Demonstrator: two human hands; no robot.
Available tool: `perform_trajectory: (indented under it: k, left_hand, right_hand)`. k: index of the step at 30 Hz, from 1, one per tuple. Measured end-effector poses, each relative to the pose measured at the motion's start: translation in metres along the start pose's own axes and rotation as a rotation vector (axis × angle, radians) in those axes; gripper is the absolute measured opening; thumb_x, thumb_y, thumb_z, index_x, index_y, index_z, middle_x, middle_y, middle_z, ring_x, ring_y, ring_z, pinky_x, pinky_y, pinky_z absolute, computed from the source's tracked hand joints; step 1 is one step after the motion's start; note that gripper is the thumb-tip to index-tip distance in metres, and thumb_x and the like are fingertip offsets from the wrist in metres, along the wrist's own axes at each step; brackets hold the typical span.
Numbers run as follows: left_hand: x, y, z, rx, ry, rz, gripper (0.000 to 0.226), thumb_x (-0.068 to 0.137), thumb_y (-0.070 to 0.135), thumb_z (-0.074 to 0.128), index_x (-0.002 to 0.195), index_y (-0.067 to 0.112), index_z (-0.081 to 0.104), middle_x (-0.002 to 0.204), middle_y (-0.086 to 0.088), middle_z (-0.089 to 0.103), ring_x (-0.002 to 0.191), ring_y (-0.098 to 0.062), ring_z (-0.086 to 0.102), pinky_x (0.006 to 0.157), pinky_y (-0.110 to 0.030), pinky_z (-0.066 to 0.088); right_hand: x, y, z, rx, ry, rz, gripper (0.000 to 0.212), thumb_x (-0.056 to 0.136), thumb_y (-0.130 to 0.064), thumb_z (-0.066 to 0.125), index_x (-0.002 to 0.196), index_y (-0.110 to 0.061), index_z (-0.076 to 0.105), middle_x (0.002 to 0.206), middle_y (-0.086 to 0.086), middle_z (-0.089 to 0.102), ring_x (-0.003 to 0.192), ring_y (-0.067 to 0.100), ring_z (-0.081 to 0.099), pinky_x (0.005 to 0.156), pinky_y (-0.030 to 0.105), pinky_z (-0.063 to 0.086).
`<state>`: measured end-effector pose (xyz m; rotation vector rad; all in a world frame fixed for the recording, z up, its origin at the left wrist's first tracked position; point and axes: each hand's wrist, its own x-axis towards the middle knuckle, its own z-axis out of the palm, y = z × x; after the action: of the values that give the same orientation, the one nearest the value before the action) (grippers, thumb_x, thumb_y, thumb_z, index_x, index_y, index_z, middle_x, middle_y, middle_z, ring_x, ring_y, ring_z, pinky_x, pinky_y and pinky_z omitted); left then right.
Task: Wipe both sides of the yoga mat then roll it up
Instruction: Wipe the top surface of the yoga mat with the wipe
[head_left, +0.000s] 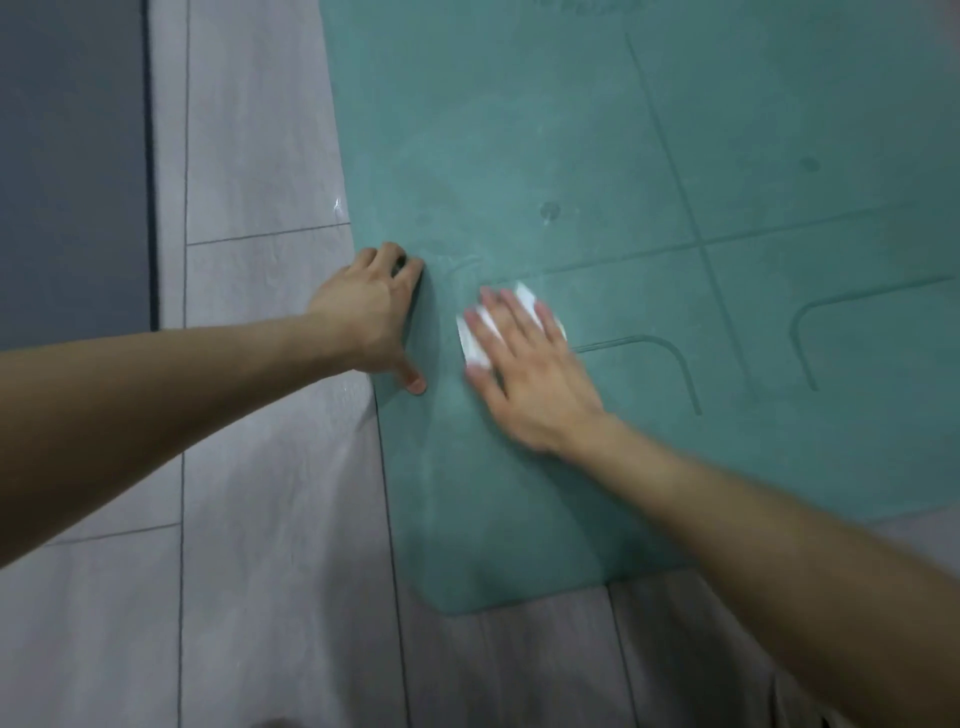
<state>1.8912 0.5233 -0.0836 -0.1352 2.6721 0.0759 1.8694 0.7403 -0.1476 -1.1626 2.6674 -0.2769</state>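
Head view: pale grey tiled floor (260, 571) carries a teal rubber yoga mat (623, 156) with line markings, lying flat and unrolled, rounded corner nearest. Right hand (519, 364), fingers straight and spread, presses a white folded cloth (470, 340) on the mat. Left hand (363, 312), fingers bent, presses the mat's left edge. Dark grey surface (72, 156) far left.

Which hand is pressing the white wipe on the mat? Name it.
The right hand, laid flat over the white wipe on the green mat. The left hand has no wipe; it rests at the mat's edge.
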Motion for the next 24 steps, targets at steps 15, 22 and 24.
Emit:
perform_trajectory:
  k: [15, 22, 24]
  left_hand:
    - [-0.009, -0.005, 0.009, -0.102, -0.01, 0.011, 0.152, 0.05, 0.075, 0.091, 0.167, 0.014, 0.015, 0.174, -0.006, 0.011, 0.158, -0.03, 0.016, 0.128, -0.044, 0.024]
    - [-0.006, -0.005, 0.01, -0.045, -0.004, 0.025, 0.152, 0.052, 0.08, 0.087, 0.166, 0.013, 0.014, 0.172, -0.009, 0.014, 0.156, -0.033, 0.019, 0.127, -0.047, 0.029]
    - [-0.007, -0.004, 0.007, -0.003, 0.033, 0.061, 0.145, 0.052, 0.08, 0.087, 0.165, 0.017, 0.021, 0.167, -0.008, 0.025, 0.151, -0.034, 0.028, 0.121, -0.05, 0.037]
  right_hand:
    - [0.042, 0.122, -0.037, -0.062, -0.007, 0.253, 0.068, 0.108, -0.056, 0.006, 0.169, -0.026, 0.01, 0.177, 0.003, 0.004, 0.163, 0.018, -0.006, 0.132, 0.044, -0.004]
    - [0.056, 0.003, -0.002, -0.077, -0.042, -0.114, 0.069, 0.107, -0.057, 0.018, 0.167, -0.023, 0.024, 0.176, 0.003, 0.015, 0.163, 0.02, 0.004, 0.131, 0.047, 0.003]
    - [0.046, 0.034, -0.01, -0.076, -0.036, -0.11, 0.067, 0.108, -0.057, 0.018, 0.166, -0.024, 0.025, 0.175, 0.002, 0.019, 0.162, 0.021, 0.007, 0.131, 0.047, 0.008]
